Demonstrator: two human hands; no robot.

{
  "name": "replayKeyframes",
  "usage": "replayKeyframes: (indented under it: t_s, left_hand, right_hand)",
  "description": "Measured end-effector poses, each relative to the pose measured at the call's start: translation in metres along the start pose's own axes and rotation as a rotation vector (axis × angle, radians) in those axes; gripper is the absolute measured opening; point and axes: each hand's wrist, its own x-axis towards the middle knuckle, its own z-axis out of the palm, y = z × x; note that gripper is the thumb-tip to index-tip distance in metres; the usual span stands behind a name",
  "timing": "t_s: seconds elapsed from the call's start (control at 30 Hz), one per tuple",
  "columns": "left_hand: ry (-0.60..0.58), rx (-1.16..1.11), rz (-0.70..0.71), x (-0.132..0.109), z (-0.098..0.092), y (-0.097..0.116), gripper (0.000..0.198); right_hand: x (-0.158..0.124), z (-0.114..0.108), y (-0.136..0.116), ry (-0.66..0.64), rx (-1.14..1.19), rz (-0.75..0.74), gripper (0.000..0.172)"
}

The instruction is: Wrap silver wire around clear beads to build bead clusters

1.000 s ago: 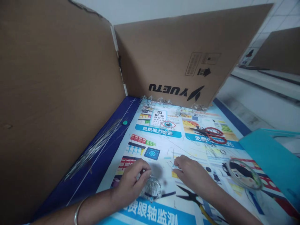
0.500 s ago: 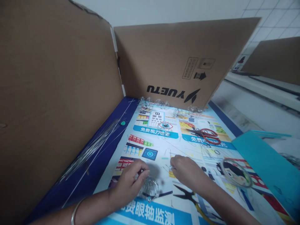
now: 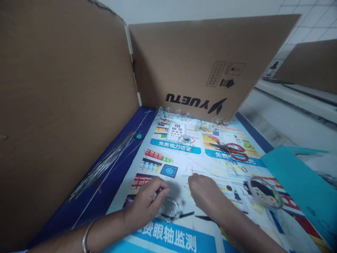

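My left hand (image 3: 149, 200), a bangle on its wrist, is closed with thumb and forefinger pinched on a fan-shaped silver wire ornament (image 3: 169, 208). The ornament shows just below the fingertips, bead-like bits along its edge. To the right, apart from it, my right hand (image 3: 204, 189) is closed with its fingertips pressed together. A faint thin line shows by those fingertips, but what they hold is too fine to make out. Under my right forearm lie pliers (image 3: 204, 218), mostly hidden, with a dark jaw tip and a bit of yellow handle showing.
Red-handled scissors (image 3: 233, 149) lie on the printed sheet (image 3: 181, 168). A clear tape-like ring (image 3: 265, 193) is at right, near a turquoise folder (image 3: 292, 186). Loose wires (image 3: 105, 165) lie at left. Cardboard walls (image 3: 184, 63) stand behind and left, beaded wire pieces (image 3: 179, 113) along the back.
My right hand has shifted slightly left, toward my left hand, and its forearm now covers more of the pliers. My left hand keeps its pinch. The view has moved a little.
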Motion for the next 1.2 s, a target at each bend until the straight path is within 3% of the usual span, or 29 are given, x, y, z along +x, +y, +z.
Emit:
replayKeyframes:
  t_s: [0.3, 0.53, 0.73, 0.97, 1.2]
  left_hand:
    - [-0.004, 0.015, 0.013, 0.001, 0.001, -0.003, 0.015]
    - [-0.007, 0.012, 0.020, 0.001, 0.001, -0.005, 0.013]
    - [-0.005, 0.022, 0.025, 0.000, 0.000, -0.004, 0.013]
    - [0.004, 0.030, 0.018, 0.000, 0.001, -0.003, 0.013]
    - [0.011, 0.040, 0.020, 0.001, 0.000, 0.000, 0.014]
  right_hand:
    - [-0.001, 0.015, 0.013, 0.096, -0.041, 0.005, 0.020]
    - [-0.003, 0.010, 0.021, 0.138, -0.041, -0.056, 0.022]
    - [0.000, 0.013, 0.016, 0.186, -0.092, -0.168, 0.016]
    - [0.003, 0.018, 0.003, 0.274, -0.160, -0.270, 0.023]
    - [0.008, 0.024, 0.009, 0.389, -0.087, -0.272, 0.015]
